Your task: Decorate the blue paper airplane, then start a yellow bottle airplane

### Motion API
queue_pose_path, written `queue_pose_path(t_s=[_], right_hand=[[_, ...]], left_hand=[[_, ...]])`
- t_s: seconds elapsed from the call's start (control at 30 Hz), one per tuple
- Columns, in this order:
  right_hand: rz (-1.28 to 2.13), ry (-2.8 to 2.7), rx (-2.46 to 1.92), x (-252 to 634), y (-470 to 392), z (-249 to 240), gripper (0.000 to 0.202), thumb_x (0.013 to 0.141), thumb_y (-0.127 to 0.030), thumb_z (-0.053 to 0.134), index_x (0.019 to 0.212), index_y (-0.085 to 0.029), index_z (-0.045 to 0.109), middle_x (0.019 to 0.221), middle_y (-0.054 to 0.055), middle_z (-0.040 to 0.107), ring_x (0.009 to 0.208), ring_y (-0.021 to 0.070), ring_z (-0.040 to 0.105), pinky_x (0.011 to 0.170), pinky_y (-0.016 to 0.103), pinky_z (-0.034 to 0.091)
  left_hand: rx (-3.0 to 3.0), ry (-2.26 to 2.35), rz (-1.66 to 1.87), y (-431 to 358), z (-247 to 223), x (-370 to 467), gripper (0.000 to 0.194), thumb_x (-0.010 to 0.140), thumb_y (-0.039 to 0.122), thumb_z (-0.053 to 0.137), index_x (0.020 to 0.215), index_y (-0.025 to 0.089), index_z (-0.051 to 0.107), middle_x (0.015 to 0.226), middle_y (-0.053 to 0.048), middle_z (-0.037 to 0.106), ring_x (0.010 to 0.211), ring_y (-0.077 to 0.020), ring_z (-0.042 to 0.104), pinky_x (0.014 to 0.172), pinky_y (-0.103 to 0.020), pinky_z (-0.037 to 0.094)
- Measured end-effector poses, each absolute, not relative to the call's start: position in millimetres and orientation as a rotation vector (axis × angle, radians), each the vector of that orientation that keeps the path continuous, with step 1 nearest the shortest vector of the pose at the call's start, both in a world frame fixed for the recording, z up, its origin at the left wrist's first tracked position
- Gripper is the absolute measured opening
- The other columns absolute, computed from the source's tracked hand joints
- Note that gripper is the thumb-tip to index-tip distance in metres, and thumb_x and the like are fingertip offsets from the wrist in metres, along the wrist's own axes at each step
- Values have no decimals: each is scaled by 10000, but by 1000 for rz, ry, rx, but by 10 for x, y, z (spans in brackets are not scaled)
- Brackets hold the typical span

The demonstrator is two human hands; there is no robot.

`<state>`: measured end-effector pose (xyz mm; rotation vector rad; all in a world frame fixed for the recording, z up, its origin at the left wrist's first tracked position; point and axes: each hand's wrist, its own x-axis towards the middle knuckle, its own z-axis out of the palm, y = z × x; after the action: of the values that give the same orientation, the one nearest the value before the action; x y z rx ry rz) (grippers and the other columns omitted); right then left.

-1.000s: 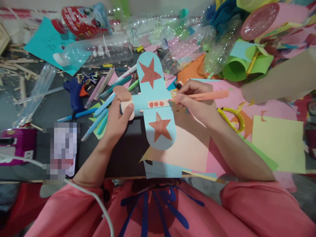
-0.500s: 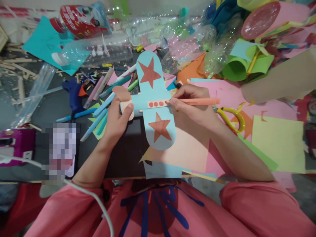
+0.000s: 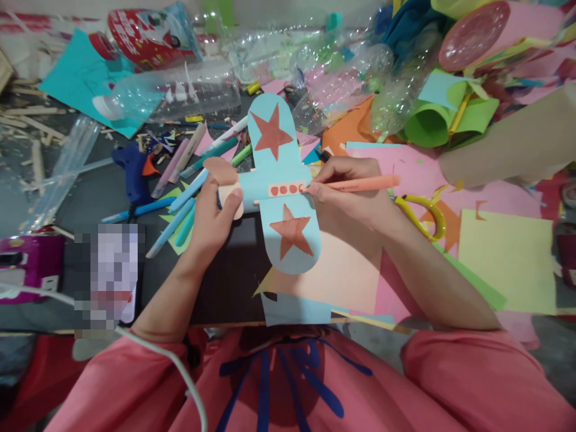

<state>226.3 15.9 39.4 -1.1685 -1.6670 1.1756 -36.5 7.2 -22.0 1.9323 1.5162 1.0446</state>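
Note:
A light-blue paper airplane model (image 3: 275, 157) with rounded wings is held over the table. Each wing bears a reddish-brown star, and a pale strip (image 3: 287, 189) with a row of red dots lies along its body. My left hand (image 3: 215, 213) is closed around the peach-coloured tail end, thumb on top. In my right hand (image 3: 348, 189) an orange marker (image 3: 366, 183) is pinched, its tip touching the right end of the strip at the last dot. Yellow-handled scissors (image 3: 425, 217) lie beside my right wrist.
Several markers (image 3: 180, 207) and a blue glue gun (image 3: 132, 171) lie left of the model. Plastic bottles (image 3: 180, 90) line the back. Coloured paper sheets (image 3: 508, 261) spread on the right. A phone (image 3: 114, 276) and white cable (image 3: 173, 357) are near the front left.
The marker tip has shifted very slightly, and the dot at the strip's right end now shows more red outline. My left hand keeps its hold on the model.

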Motion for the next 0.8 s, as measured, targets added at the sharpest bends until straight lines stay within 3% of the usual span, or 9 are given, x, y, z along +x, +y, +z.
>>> queue_pose_path(t_s=[0.23,0.8], right_hand=[[1156,-1631,-1166,2255,174,398,186,738,-209,673,602,-213,547,594,-35,575,560,112,463,530,266,331],[1088,-1621,-1211,2243,151,367,192,781,-220,699,643,-228,566,649,-28,584,603,130,524,577,296,403]], left_hand=[[1947,1490,1053,86,-253,-396,365,951,541,499,1151,252,599,1195,-79,672,1135,-284,638,989,-456,538],[1944,1514,1041,84,-230,-372,367,951,543,480,1149,254,591,1186,-79,679,1137,-276,641,998,-447,541]])
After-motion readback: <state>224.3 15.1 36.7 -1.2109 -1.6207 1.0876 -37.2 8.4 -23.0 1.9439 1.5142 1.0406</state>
